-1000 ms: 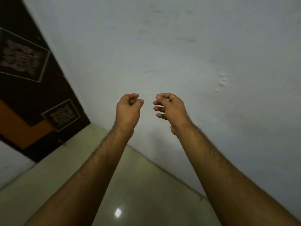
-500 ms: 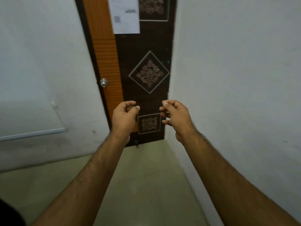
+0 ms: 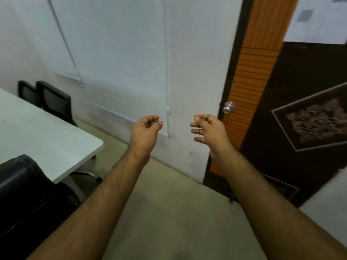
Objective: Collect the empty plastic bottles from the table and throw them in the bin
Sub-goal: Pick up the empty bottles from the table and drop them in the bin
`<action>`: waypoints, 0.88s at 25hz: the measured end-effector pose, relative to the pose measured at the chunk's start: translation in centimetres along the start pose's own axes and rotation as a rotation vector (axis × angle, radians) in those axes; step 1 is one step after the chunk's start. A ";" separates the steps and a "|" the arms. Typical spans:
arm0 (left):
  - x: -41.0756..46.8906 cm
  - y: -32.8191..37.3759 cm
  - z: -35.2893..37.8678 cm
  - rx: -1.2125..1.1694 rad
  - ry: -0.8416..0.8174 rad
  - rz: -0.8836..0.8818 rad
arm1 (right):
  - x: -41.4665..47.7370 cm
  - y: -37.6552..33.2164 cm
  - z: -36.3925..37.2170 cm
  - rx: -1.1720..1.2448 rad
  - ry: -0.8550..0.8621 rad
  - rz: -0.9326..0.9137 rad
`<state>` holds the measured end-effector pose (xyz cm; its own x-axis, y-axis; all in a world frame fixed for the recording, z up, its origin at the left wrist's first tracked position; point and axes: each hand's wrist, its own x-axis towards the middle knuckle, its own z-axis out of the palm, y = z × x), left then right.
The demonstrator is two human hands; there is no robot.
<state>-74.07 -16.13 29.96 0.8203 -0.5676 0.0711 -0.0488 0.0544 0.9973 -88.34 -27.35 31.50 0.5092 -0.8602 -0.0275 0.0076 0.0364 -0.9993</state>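
My left hand [image 3: 145, 131] and my right hand [image 3: 210, 131] are raised side by side in front of me, a short gap between them. The left one has its fingers curled in to the thumb and holds nothing. The right one has its fingers loosely bent and apart, also with nothing in it. A white table [image 3: 37, 132] shows at the left, and the part of its top in view is bare. No plastic bottle and no bin appear in the view.
A black chair back [image 3: 24, 194] stands at the lower left against the table, and two more black chairs [image 3: 54, 100] at its far side. A brown and orange door [image 3: 281, 113] with a metal knob [image 3: 228, 107] is at the right. Pale floor [image 3: 169, 212] lies below my arms.
The view has swung left: from a bare wall, past the door, to the table and chairs at the left. My hands have stayed raised and have drawn a little further apart.
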 end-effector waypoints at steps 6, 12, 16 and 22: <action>11.4 -1.3 -4.8 0.001 0.298 0.039 | 13.2 0.5 11.0 -0.027 -0.297 -0.017; 26.2 -3.8 -12.0 0.016 0.503 0.035 | 25.9 1.7 27.0 -0.072 -0.498 -0.025; 34.7 -4.3 -17.1 0.057 0.613 0.000 | 32.6 1.0 36.6 -0.080 -0.622 -0.044; 47.1 -5.9 -23.4 0.115 0.811 -0.013 | 44.1 2.3 50.3 -0.102 -0.830 -0.042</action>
<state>-21.84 -24.00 27.02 0.9762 0.2055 0.0689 -0.0581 -0.0580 0.9966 -22.60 -39.58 29.24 0.9789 -0.2042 -0.0024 -0.0165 -0.0675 -0.9976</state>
